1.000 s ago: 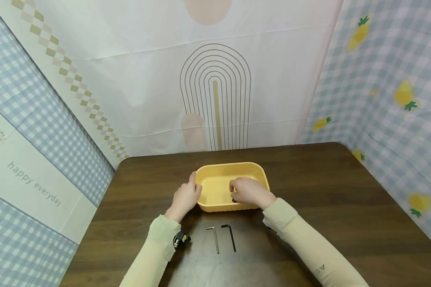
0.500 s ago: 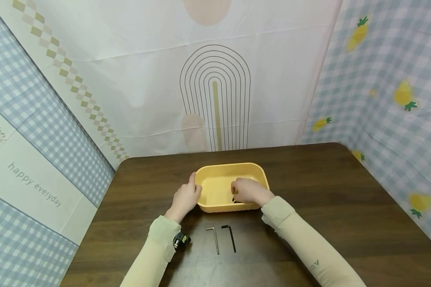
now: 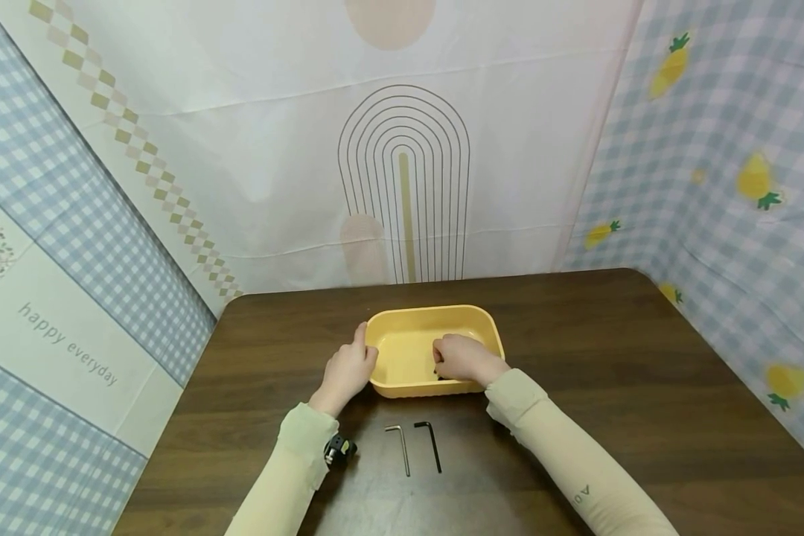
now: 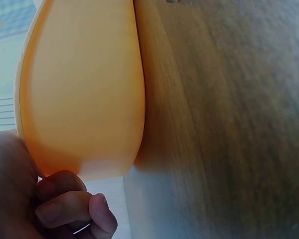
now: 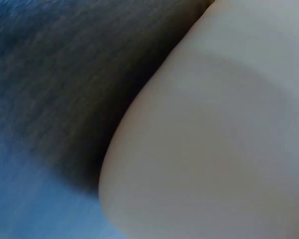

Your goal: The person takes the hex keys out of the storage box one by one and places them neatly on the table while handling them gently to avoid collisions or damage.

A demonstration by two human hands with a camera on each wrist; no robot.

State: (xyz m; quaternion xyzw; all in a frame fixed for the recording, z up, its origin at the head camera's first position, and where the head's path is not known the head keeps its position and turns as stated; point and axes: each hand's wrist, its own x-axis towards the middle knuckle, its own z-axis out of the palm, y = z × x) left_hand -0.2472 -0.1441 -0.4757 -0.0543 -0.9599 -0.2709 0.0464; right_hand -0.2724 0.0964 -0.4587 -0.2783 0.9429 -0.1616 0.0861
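Note:
In the head view a shallow yellow tub [image 3: 409, 350] stands on the dark wooden table. My left hand [image 3: 345, 372] grips its left end; in the left wrist view, curled fingers [image 4: 70, 201] lie against the tub's outer wall [image 4: 84, 94]. My right hand [image 3: 465, 357] reaches inside the tub at the near right, fingers bent downward. Beneath those fingertips a small dark thing [image 3: 438, 376] partly shows, too hidden to name or to tell if it is held. Nearer me lie a silver hex key [image 3: 405, 452] and a black hex key [image 3: 433, 448], side by side.
The wooden table [image 3: 275, 335] reaches back to a white patterned cloth [image 3: 275, 186], with checked cloths at both sides. A small black device [image 3: 338, 450] sits at my left wrist. Bare skin [image 5: 204, 139] fills much of the right wrist view.
My right hand has shifted slightly inside the tub, and the dark bit visible under its fingers has changed. The left hand, tub and both hex keys stay in place.

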